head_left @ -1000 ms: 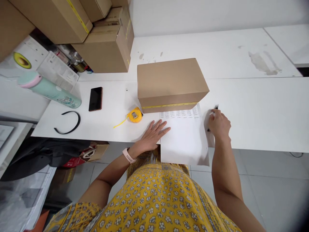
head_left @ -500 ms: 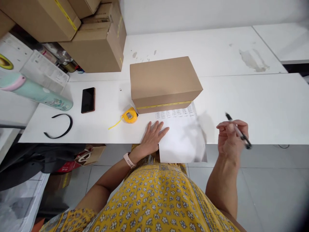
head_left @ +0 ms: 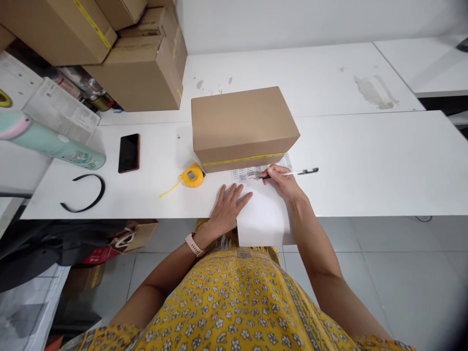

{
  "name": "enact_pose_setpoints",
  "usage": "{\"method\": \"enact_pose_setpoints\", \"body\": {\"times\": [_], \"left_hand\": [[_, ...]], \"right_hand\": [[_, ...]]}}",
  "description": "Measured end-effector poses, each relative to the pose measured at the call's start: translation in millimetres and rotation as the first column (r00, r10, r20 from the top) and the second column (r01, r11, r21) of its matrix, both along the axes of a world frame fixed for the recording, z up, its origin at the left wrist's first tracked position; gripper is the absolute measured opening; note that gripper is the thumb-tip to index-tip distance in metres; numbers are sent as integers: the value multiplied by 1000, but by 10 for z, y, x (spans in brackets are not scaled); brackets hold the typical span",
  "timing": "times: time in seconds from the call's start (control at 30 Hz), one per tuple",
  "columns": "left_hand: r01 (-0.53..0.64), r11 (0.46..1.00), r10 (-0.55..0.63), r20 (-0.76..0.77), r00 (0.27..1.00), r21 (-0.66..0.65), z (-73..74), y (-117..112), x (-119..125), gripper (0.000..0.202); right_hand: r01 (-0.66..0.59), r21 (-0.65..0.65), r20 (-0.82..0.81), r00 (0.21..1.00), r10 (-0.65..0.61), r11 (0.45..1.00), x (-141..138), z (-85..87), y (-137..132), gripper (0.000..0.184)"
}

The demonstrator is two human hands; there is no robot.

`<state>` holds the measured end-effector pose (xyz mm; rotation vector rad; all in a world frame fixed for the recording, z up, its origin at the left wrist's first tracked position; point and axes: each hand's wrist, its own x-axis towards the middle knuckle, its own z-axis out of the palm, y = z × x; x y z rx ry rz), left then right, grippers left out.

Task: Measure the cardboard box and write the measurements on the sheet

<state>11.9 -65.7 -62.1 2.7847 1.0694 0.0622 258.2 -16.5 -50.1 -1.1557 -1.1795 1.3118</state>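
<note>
My right hand (head_left: 283,183) is closed around a pen (head_left: 292,173), its tip at the lower rows of writing on a white sheet of paper (head_left: 263,219). The sheet hangs over the table's front edge, and its far part lies under a closed cardboard box (head_left: 244,122) with yellow tape along the near side. Flat beside the paper's left edge rests my left hand (head_left: 226,207), fingers spread, holding nothing. A yellow tape measure (head_left: 192,175) sits left of the box, with a short length of its blade out.
On the white table (head_left: 365,165), a phone (head_left: 129,153), a black headband (head_left: 98,192) and a mint-green bottle (head_left: 62,144) are at the left. Stacked cardboard boxes (head_left: 135,73) stand behind them. A paper bag (head_left: 137,236) is below the table.
My right hand has swung left with the pen, from the right of the sheet onto its written rows. My left hand stays in place, and the view has shifted slightly.
</note>
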Motion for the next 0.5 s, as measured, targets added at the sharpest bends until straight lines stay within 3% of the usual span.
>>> {"method": "enact_pose_setpoints", "body": {"times": [0.13,0.23,0.37,0.5], "left_hand": [[-2,1000,3,-41,999,22,4,-3,1,65],[-3,999,6,-61,998,35,5,-3,-3,67],[-8,999,10,-48,999,41,3,-7,-3,64],[-12,1000,13,-32,999,26,-7,-20,19,64]], "right_hand": [[-214,27,-58,975,215,976,-25,59,335,39],[-218,23,-102,970,219,976,-118,80,476,36],[36,42,-39,999,-34,998,-179,32,431,36],[275,16,128,953,-274,961,-147,-94,171,42]]}}
